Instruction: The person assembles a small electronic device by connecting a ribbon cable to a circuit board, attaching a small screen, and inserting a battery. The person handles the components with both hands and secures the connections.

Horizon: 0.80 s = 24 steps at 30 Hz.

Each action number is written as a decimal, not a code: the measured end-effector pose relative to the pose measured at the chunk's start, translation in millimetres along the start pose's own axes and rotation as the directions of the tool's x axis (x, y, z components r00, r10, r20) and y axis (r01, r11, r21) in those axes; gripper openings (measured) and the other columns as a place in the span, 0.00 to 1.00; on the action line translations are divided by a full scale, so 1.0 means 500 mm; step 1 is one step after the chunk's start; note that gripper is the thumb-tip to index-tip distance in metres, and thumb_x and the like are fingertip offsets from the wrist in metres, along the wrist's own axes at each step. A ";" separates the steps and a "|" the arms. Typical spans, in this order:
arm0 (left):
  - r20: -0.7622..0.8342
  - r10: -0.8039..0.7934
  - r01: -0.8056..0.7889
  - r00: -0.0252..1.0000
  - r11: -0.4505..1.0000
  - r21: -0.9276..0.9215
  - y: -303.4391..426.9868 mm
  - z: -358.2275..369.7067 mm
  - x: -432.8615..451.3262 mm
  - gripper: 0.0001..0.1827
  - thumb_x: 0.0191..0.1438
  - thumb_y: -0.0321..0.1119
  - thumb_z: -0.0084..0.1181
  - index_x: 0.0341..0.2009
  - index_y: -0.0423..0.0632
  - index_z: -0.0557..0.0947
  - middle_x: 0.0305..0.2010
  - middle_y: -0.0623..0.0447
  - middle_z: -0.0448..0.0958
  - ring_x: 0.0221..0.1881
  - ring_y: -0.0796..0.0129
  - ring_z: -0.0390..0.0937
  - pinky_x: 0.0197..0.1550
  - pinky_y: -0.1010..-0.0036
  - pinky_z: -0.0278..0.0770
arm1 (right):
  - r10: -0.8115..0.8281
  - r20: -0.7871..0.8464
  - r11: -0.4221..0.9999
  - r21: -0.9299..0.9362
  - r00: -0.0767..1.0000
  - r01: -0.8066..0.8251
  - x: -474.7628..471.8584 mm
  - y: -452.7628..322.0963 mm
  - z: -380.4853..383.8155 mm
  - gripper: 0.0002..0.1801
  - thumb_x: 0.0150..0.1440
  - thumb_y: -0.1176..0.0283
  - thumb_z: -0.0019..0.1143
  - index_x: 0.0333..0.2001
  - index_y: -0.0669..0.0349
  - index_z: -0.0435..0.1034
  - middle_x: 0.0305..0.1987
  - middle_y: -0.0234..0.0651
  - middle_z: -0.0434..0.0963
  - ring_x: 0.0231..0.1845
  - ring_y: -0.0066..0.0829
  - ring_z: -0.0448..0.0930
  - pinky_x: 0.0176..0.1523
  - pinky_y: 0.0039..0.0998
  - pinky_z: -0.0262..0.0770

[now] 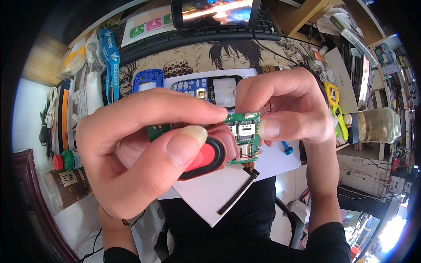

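Note:
My left hand (141, 144) grips a red oval speaker (210, 154) with a black rim, lying against a green circuit board (243, 115). Between thumb and fingers, my right hand (286, 108) pinches the board's right end, near its metal card slots (246, 130) and thin red wires. A white flat panel (210, 194), apparently the back of a display, hangs tilted below the board by a brown flex cable (249, 165). Beyond my hands lie a phone front housing with blue keys (189, 86) on white paper and a blue plastic phone frame (148, 79).
A blue-headed screwdriver (288, 149) lies on the paper right of my hands. Behind are a black keyboard (144, 46) and a propped screen (217, 13). A yellow-green tool (340, 123) and a clear jar (378, 125) stand right; a green bottle (69, 159) is left.

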State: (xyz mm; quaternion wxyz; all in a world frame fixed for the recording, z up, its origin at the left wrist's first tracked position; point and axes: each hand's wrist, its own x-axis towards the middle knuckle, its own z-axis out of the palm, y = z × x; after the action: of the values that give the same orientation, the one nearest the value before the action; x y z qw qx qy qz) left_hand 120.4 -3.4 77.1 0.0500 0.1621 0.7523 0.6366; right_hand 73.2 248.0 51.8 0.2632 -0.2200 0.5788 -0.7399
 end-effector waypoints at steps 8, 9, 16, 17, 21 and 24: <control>-0.005 -0.043 0.043 0.999 0.998 -0.046 0.000 0.002 0.001 0.24 0.56 0.42 0.56 0.42 0.31 0.84 0.42 0.35 0.81 0.42 0.58 0.81 0.49 0.69 0.77 | 0.010 0.002 1.000 0.002 1.000 -0.010 -0.001 -0.001 -0.002 0.13 0.50 0.79 0.63 0.38 0.81 0.75 0.35 0.53 0.77 0.25 0.28 0.76 0.25 0.25 0.72; 0.001 -0.043 0.043 0.999 0.998 -0.051 0.000 0.002 0.001 0.23 0.56 0.42 0.57 0.42 0.30 0.84 0.42 0.35 0.81 0.42 0.58 0.81 0.49 0.69 0.77 | 0.011 0.002 1.000 0.004 1.000 -0.011 -0.002 -0.001 -0.002 0.13 0.50 0.79 0.63 0.38 0.81 0.75 0.35 0.53 0.77 0.25 0.28 0.76 0.25 0.25 0.72; 0.030 -0.032 0.035 0.999 0.991 -0.131 -0.004 -0.001 0.002 0.22 0.55 0.40 0.58 0.43 0.31 0.83 0.43 0.35 0.81 0.43 0.58 0.81 0.50 0.68 0.78 | 0.000 0.003 1.000 0.010 1.000 0.000 -0.002 0.000 -0.002 0.14 0.50 0.77 0.63 0.37 0.80 0.75 0.35 0.52 0.77 0.24 0.27 0.75 0.25 0.24 0.72; 0.033 -0.031 0.035 0.999 0.990 -0.140 -0.005 0.000 0.002 0.22 0.55 0.40 0.59 0.44 0.31 0.84 0.43 0.34 0.81 0.43 0.58 0.81 0.50 0.68 0.78 | -0.002 0.005 1.000 0.006 1.000 0.002 -0.003 0.001 -0.003 0.14 0.50 0.77 0.64 0.37 0.80 0.75 0.35 0.52 0.77 0.24 0.27 0.75 0.25 0.24 0.72; 0.041 -0.035 0.041 0.999 0.986 -0.159 0.000 0.000 0.002 0.21 0.55 0.39 0.60 0.44 0.32 0.84 0.44 0.34 0.81 0.43 0.57 0.81 0.50 0.67 0.79 | -0.009 0.012 1.000 -0.014 1.000 0.010 -0.003 0.000 -0.005 0.15 0.50 0.76 0.64 0.37 0.79 0.75 0.34 0.52 0.77 0.25 0.27 0.75 0.26 0.24 0.71; 0.040 -0.027 0.032 0.999 0.989 -0.146 0.000 0.000 0.001 0.21 0.54 0.38 0.60 0.44 0.32 0.84 0.43 0.35 0.81 0.44 0.58 0.81 0.51 0.67 0.79 | -0.013 0.014 1.000 -0.026 1.000 0.013 -0.002 -0.001 -0.005 0.15 0.50 0.76 0.64 0.37 0.79 0.75 0.34 0.52 0.77 0.25 0.26 0.75 0.25 0.24 0.71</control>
State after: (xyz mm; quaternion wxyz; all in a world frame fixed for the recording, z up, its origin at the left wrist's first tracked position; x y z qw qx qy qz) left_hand 119.8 -3.3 77.2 0.0854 0.1589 0.7048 0.6861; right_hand 72.5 250.5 51.7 0.2596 -0.2324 0.5850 -0.7323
